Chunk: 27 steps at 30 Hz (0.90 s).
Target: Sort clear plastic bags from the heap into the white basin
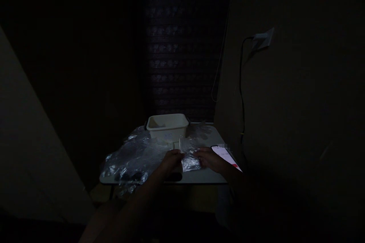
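Observation:
Between my two hands is a small clear plastic bag (pixel 190 162), shiny and crinkled, held above the near half of a small table (pixel 196 177). My left hand (pixel 172 158) grips its left edge with closed fingers. On the other side my right hand (pixel 209 157) pinches the bag's right edge. Whether anything lies inside the bag I cannot tell in this dim light. A big crumpled sheet of clear plastic (pixel 134 155) spreads over the left of the table, close to my left hand. Just right of my right hand lies a phone (pixel 225 154) with its screen lit.
A white plastic tub (pixel 168 134) with dark handles stands at the table's back. More thin clear plastic (pixel 201 131) lies to its right. A cable (pixel 242 91) hangs from a wall outlet (pixel 262 40) at right. Behind the table is a dark window blind (pixel 176 53).

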Each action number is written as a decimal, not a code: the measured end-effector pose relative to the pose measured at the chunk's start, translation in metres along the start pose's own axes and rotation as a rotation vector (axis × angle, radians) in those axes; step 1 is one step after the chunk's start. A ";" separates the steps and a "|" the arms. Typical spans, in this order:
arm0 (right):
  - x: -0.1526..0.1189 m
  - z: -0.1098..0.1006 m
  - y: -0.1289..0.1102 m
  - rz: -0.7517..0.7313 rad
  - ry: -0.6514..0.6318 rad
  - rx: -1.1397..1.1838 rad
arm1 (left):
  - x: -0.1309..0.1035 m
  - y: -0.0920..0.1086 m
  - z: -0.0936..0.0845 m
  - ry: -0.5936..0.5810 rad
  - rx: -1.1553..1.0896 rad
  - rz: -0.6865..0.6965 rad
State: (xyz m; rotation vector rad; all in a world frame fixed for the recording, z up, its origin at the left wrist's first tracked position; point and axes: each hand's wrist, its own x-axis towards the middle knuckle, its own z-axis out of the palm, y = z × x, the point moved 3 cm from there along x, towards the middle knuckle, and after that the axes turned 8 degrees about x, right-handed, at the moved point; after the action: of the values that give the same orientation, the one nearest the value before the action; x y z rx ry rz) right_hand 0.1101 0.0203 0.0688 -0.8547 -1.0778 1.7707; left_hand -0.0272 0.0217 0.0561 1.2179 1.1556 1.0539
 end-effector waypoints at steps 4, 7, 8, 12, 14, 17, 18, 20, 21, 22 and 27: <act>0.002 -0.002 0.000 -0.011 -0.016 -0.039 | -0.002 0.002 -0.003 0.021 0.019 0.011; 0.003 -0.004 0.000 -0.004 0.007 -0.069 | -0.001 0.003 -0.004 0.024 0.052 0.026; 0.003 -0.004 0.000 -0.003 0.010 -0.071 | -0.001 0.003 -0.005 0.020 0.057 0.033; 0.003 -0.001 -0.002 -0.029 -0.019 -0.030 | 0.000 0.003 -0.005 0.006 0.069 0.045; 0.002 0.001 -0.003 -0.044 -0.035 -0.001 | 0.001 0.003 -0.005 0.010 0.056 0.047; 0.002 0.003 -0.004 -0.076 -0.066 0.041 | 0.001 0.004 -0.005 0.023 -0.011 0.046; 0.002 0.003 -0.004 -0.083 -0.079 0.056 | 0.001 0.005 -0.005 0.028 -0.033 0.040; 0.001 0.003 -0.004 -0.071 -0.096 0.082 | 0.000 0.006 -0.005 0.035 -0.073 0.027; 0.001 0.003 -0.004 -0.054 -0.102 0.094 | 0.000 0.006 -0.005 0.038 -0.091 0.021; 0.001 0.002 -0.003 -0.035 -0.106 0.106 | -0.001 0.006 -0.005 0.037 -0.107 0.017; 0.003 0.000 0.000 0.020 -0.073 0.128 | -0.004 0.011 -0.002 0.001 -0.169 0.041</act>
State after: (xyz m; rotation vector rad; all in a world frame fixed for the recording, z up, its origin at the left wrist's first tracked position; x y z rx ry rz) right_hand 0.1091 0.0230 0.0687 -0.7302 -0.9932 1.8780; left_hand -0.0300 0.0184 0.0675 1.1113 1.0245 1.1591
